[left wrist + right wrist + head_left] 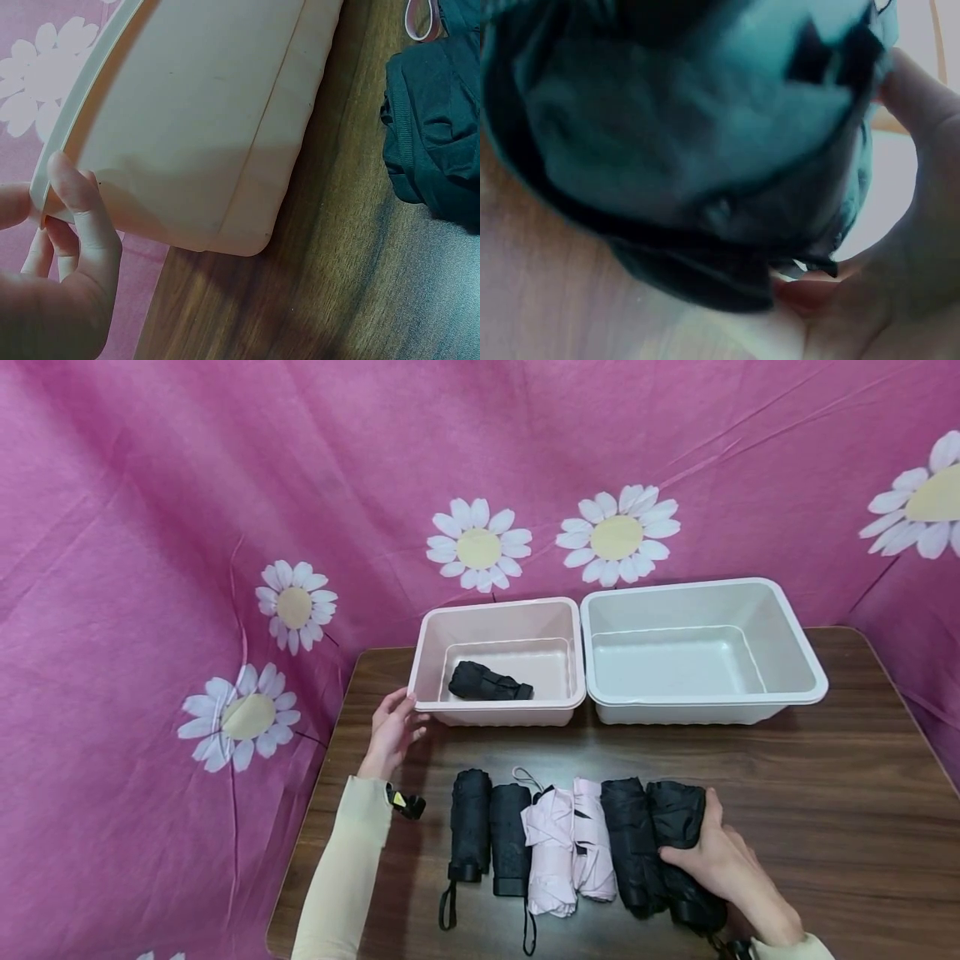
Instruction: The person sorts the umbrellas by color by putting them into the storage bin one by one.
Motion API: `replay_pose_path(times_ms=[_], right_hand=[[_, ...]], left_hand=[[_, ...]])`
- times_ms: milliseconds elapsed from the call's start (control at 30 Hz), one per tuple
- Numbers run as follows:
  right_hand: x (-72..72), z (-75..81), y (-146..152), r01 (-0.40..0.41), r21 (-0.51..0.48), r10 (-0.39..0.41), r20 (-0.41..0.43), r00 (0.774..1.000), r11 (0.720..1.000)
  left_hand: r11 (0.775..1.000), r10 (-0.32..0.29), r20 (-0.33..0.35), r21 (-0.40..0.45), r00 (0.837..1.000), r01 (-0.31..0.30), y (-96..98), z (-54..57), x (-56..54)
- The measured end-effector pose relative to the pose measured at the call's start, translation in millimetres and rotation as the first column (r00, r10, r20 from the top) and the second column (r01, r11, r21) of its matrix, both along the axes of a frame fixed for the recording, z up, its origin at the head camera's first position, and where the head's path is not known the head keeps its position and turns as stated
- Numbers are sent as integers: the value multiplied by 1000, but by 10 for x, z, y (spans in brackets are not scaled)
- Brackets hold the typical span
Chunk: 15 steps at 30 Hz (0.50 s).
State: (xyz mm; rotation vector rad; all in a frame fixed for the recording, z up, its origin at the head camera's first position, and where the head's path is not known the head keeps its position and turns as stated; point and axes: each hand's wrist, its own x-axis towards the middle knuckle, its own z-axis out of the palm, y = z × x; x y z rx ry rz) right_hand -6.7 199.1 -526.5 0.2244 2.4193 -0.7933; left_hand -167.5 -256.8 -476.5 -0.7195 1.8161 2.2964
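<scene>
My left hand (392, 732) pinches the near left corner of the pink bin (495, 717); in the left wrist view, fingers (86, 210) lie on both sides of its rim. Inside that bin lies one folded black umbrella (480, 681). At the right end of a row on the table, my right hand (723, 856) grips a folded black umbrella (677, 814), with thumb and fingers on opposite sides. Close up and blurred, its dark fabric (675, 142) fills much of the right wrist view. Touching it on the left is another black umbrella (632, 843).
Two pink umbrellas (551, 852) lie mid-row, with two black umbrellas (470, 822) to their left, wrist loops toward the near edge. A larger white bin (705, 702) stands right of the pink one. Behind the wooden table (862, 793) hangs a pink flowered cloth (375, 460).
</scene>
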Motion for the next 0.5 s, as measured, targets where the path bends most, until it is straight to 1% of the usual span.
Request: replay_pose_path(times_ms=[200, 500], right_hand=[[-9, -13, -11, 10, 7, -10, 8, 1000, 1000], [-25, -7, -12, 47, 8, -47, 25, 999, 999]], left_hand=[[1000, -2, 3, 11, 1000, 2, -5, -9, -11], [1000, -5, 5, -1, 1000, 5, -5, 0, -7]])
